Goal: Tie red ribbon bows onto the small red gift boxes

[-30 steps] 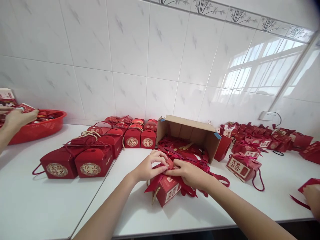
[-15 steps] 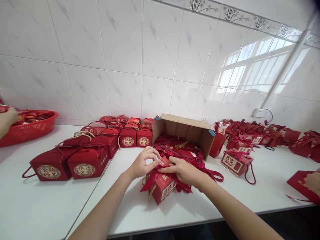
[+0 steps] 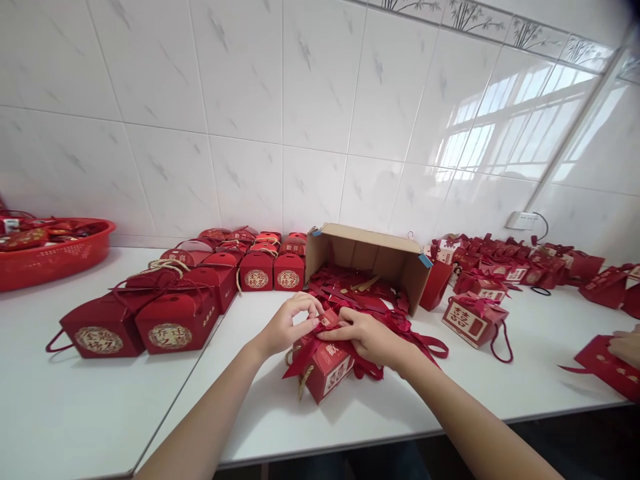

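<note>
Left hand (image 3: 293,325) and right hand (image 3: 369,335) together at the top of a small red box (image 3: 324,377), working dark-red ribbon (image 3: 302,361).
Right fingers closed on the ribbon; left fingertips at the top tab (image 3: 329,319), can't tell if pinching tab or ribbon. Box rests on the counter (image 3: 273,423), one corner toward the wearer. Best to hold the ribbon crossing snug, pull evenly, not crush the tab, and keep the rope handle (image 3: 304,382) clear. Bare strip between box and counter's front edge; more room left, up to the large boxes (image 3: 173,323). Loose ribbon loops (image 3: 436,345) crowd the right and could snag; carton (image 3: 373,239) blocks behind. Double-happiness box (image 3: 467,323) farther right.
</note>
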### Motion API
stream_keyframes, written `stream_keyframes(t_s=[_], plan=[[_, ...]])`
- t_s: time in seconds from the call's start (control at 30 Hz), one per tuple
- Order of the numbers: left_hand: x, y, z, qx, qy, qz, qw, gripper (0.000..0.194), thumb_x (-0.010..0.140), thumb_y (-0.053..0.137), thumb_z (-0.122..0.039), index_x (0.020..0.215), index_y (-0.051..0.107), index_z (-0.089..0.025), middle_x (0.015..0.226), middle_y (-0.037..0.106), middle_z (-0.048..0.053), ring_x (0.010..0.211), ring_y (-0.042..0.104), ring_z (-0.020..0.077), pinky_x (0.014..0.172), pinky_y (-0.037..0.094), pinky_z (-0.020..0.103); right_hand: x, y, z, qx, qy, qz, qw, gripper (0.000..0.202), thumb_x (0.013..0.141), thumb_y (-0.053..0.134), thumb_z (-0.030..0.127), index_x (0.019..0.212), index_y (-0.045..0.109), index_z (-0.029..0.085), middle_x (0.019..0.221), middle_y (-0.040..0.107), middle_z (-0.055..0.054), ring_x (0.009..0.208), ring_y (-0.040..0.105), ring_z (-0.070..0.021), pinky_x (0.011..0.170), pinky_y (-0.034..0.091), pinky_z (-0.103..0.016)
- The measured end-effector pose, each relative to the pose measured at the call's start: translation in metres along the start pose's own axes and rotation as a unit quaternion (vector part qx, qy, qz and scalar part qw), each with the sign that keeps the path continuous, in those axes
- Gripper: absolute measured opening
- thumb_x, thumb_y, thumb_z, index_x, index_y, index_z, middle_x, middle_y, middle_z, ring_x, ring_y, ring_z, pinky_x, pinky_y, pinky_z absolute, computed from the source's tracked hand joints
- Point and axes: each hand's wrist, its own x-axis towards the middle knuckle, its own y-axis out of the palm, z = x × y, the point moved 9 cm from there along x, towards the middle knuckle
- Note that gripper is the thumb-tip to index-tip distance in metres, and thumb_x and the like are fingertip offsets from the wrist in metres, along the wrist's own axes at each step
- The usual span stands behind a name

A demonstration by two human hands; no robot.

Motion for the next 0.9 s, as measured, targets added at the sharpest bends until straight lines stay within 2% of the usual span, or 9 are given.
stream_keyframes(t_s=[0.13, 0.3, 0.43, 0.53, 0.7, 0.9], plan=[[0.001, 0.004, 0.005, -0.029, -0.035, -0.003, 0.999, 0.022, 0.081, 0.054, -0.033, 0.07, 0.04, -0.02, 0.085, 0.062, 0.003, 0.082, 0.055, 0.0181, 0.081, 0.042, 0.032, -0.005, -0.013, -0.006, 0.112, 0.021, -0.096, 0.989, 0.049, 0.088, 0.034, 0.004, 0.119, 0.064, 0.028, 0.085, 0.05, -0.003, 0.078, 0.05, -0.0134, 0.073, 0.044, -0.026], [0.001, 0.008, 0.015, -0.038, -0.078, -0.031, 0.996, 0.031, 0.081, 0.057, -0.042, 0.07, 0.039, -0.02, 0.079, 0.061, 0.001, 0.076, 0.053, 0.0161, 0.075, 0.042, 0.029, -0.01, -0.017, -0.024, 0.208, 0.151, -0.194, 0.947, 0.026, 0.092, 0.044, 0.022, 0.118, 0.05, 0.021, 0.079, 0.055, 0.0, 0.073, 0.052, -0.014, 0.069, 0.043, -0.026], [0.001, 0.008, 0.019, -0.042, -0.11, -0.072, 0.99, 0.035, 0.081, 0.057, -0.045, 0.066, 0.038, -0.02, 0.07, 0.054, -0.002, 0.07, 0.05, 0.0144, 0.07, 0.04, 0.027, -0.01, -0.018, -0.026, 0.217, 0.198, -0.221, 0.93, 0.021, 0.091, 0.045, 0.025, 0.111, 0.05, 0.02, 0.077, 0.055, 0.0, 0.072, 0.052, -0.0145, 0.068, 0.041, -0.027], [-0.001, 0.009, 0.019, -0.049, -0.127, -0.09, 0.987, 0.033, 0.079, 0.06, -0.044, 0.065, 0.043, -0.019, 0.067, 0.05, -0.003, 0.068, 0.049, 0.0139, 0.07, 0.04, 0.028, -0.01, -0.019, -0.026, 0.219, 0.212, -0.232, 0.924, 0.019, 0.09, 0.047, 0.027, 0.107, 0.052, 0.02, 0.074, 0.054, 0.001, 0.067, 0.052, -0.014, 0.066, 0.041, -0.027], [-0.003, 0.011, 0.019, -0.069, -0.142, -0.093, 0.983, 0.024, 0.073, 0.067, -0.039, 0.072, 0.057, -0.016, 0.075, 0.058, 0.0, 0.075, 0.055, 0.0162, 0.076, 0.043, 0.029, -0.009, -0.024, -0.026, 0.199, 0.223, -0.259, 0.918, 0.015, 0.089, 0.049, 0.028, 0.101, 0.054, 0.02, 0.071, 0.054, 0.002, 0.065, 0.052, -0.0139, 0.065, 0.042, -0.026], [-0.003, 0.016, 0.021, -0.097, -0.165, -0.074, 0.979, 0.023, 0.067, 0.072, -0.036, 0.07, 0.061, -0.016, 0.078, 0.067, 0.003, 0.073, 0.06, 0.0171, 0.07, 0.047, 0.029, -0.013, -0.026, -0.03, 0.177, 0.229, -0.274, 0.917, 0.012, 0.089, 0.049, 0.027, 0.097, 0.054, 0.02, 0.076, 0.057, 0.0, 0.07, 0.054, -0.0146, 0.067, 0.042, -0.027]])
